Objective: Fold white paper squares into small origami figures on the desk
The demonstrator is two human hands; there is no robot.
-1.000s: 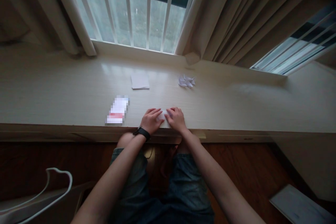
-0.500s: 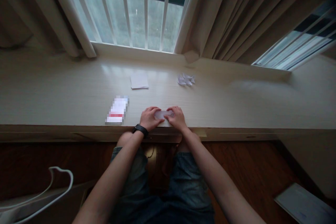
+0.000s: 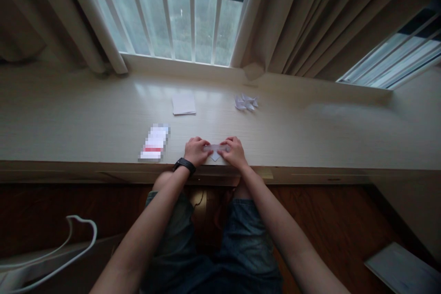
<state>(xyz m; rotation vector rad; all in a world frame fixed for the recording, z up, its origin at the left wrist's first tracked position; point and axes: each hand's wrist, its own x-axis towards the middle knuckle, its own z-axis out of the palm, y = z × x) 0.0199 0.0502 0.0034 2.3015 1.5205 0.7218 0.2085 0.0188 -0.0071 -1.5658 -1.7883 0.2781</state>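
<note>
Between my two hands is a small sheet of white paper point(image 3: 215, 155), partly folded, with a pointed corner toward me and a straight band along its far side. My left hand point(image 3: 197, 151), with a black watch on the wrist, pinches the paper's left end. The right end is gripped by my right hand point(image 3: 234, 152), thumb and fingers closed on it. Both hands rest at the front edge of the pale table point(image 3: 299, 138). My fingers cover the two ends of the paper.
A stack of white paper squares point(image 3: 183, 104) lies ahead to the left. Several folded paper pieces point(image 3: 245, 102) sit ahead to the right. A blurred-out phone-like rectangle point(image 3: 155, 142) lies left of my hands. Behind the table are a barred window point(image 3: 179, 23) and curtains point(image 3: 292, 23).
The paper now shows a pointed corner toward me below a straight band, where before it looked like a narrow strip. My hands have shifted slightly apart. The view has moved a little.
</note>
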